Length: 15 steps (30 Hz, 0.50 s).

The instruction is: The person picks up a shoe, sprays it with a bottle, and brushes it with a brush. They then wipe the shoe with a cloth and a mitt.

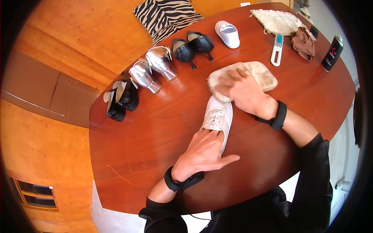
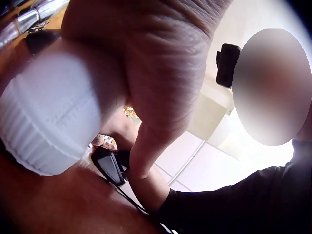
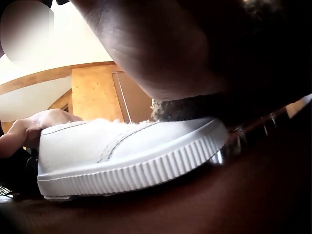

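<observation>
A white lace-up canvas sneaker (image 1: 216, 113) stands on the table, toe pointing away from me. My left hand (image 1: 204, 149) has its fingers inside the shoe's opening and its thumb stretched out to the right. In the left wrist view the ribbed heel of the sneaker (image 2: 53, 117) shows beside the palm. My right hand (image 1: 248, 93), blurred at the fingers, grips a fluffy cream cleaning pad (image 1: 266, 75) from above, right at the sneaker's toe. The right wrist view shows the shoe's ribbed sole (image 3: 141, 173) and the pad's dark fluff (image 3: 180, 108) over the toe.
Black shoes (image 1: 126, 95), silver heeled shoes (image 1: 145, 75) and black heels (image 1: 200, 42) line the table's far left side. A second white sneaker (image 1: 228, 35) is at the back. Farther right are a brush (image 1: 277, 50), cream cloth (image 1: 278, 21), brown cloth (image 1: 303, 43) and black spray can (image 1: 333, 54).
</observation>
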{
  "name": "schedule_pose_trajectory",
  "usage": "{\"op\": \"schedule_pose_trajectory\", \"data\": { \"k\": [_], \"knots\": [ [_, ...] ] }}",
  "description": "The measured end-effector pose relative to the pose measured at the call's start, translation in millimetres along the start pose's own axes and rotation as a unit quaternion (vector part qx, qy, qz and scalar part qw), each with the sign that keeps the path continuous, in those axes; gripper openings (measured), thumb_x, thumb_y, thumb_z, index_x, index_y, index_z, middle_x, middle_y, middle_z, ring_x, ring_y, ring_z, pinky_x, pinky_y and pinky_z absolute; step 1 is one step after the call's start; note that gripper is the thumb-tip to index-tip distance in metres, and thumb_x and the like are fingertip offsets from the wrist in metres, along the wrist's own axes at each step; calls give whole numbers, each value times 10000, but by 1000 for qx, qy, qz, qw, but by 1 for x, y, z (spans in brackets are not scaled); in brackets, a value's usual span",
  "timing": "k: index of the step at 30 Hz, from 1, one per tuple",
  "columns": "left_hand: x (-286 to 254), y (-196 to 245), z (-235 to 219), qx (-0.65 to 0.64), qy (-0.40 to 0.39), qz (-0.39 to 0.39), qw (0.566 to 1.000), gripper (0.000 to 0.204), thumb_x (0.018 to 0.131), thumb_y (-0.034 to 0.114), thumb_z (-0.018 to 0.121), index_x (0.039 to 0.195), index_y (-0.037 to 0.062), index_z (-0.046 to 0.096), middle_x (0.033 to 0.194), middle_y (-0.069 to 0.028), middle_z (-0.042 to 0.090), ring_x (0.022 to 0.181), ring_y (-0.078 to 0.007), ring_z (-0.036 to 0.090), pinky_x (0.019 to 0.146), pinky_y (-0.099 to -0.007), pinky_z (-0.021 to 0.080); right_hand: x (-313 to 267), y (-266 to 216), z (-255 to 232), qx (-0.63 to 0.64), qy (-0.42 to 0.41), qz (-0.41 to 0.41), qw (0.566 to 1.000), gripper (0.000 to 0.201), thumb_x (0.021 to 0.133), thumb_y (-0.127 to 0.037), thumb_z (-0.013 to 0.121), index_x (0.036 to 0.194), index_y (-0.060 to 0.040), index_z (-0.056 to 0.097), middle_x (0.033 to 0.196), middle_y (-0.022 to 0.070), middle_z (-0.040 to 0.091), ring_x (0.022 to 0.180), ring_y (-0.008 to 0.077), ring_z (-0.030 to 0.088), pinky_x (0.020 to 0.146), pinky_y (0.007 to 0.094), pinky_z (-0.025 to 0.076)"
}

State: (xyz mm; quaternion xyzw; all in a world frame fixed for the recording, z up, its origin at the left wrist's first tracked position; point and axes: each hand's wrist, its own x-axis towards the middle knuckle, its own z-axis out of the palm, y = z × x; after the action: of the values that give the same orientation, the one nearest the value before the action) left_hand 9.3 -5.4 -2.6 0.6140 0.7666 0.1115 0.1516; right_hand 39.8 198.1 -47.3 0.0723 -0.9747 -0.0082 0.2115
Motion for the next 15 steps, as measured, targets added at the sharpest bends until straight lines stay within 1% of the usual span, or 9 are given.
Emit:
{"op": "schedule_pose_trajectory", "data": {
  "k": [2,3,7,8,9,11,12,14,15],
  "knots": [
    [-1,-3,1,-13,1,-1,1000,572,692,489,706,676,-57,536,729,-225,550,713,-401,543,653,-447,431,-3,5,-8,-85,-46,18,995,241,749,-92,545,950,-150,666,1029,31,618,1019,245,557,874,363,430],
    [-2,-5,1,-15,3,-3,1000,572,692,489,706,676,-57,536,729,-225,550,713,-401,543,653,-447,431,-5,5,-13,-69,-79,24,994,213,755,-92,542,926,-129,662,995,36,623,984,232,571,864,362,430],
    [-3,-12,-5,-38,-49,-31,998,561,706,484,699,755,-53,547,746,-217,559,725,-404,540,646,-442,434,-13,-7,-29,-73,-71,7,995,200,742,-95,559,916,-84,657,968,63,621,963,235,574,857,352,437],
    [-3,-13,-6,-50,-67,-41,996,555,711,480,697,784,-49,547,748,-214,561,729,-406,537,642,-439,434,-13,-10,-31,-73,-72,6,995,200,742,-95,559,916,-84,657,968,63,621,963,235,574,857,352,437],
    [-3,-14,-7,-51,-67,-42,996,555,711,480,697,784,-49,547,748,-214,561,729,-406,537,642,-439,434,-12,-12,-32,-73,-80,16,994,275,710,-71,566,973,-74,645,1036,65,598,1022,256,543,889,364,430],
    [-4,-16,-10,-89,-45,-25,995,570,725,464,671,802,-87,548,753,-245,582,736,-417,563,654,-452,460,-10,-17,-37,-73,-88,25,993,357,678,-46,573,1029,-65,633,1105,68,574,1081,276,512,920,376,424],
    [-4,-18,-10,-90,-44,-25,995,570,725,464,671,802,-87,548,753,-245,582,736,-417,563,654,-452,460,-10,-19,-41,-46,-62,24,997,387,662,-35,579,1046,-67,627,1121,75,567,1090,282,511,929,378,424],
    [-3,-22,-7,-114,-24,-14,993,566,736,435,666,950,-69,524,841,-237,587,806,-426,547,689,-459,454,-9,-24,-44,-21,-38,21,999,419,647,-24,585,1062,-69,622,1138,83,560,1100,288,509,938,381,424],
    [-2,-23,-8,-116,-23,-13,993,566,736,435,666,950,-69,524,841,-237,587,806,-426,547,689,-459,454,-9,-28,-45,6,-23,8,1000,440,638,-19,587,1074,-72,617,1146,84,556,1104,289,508,940,383,427]
  ]
}}
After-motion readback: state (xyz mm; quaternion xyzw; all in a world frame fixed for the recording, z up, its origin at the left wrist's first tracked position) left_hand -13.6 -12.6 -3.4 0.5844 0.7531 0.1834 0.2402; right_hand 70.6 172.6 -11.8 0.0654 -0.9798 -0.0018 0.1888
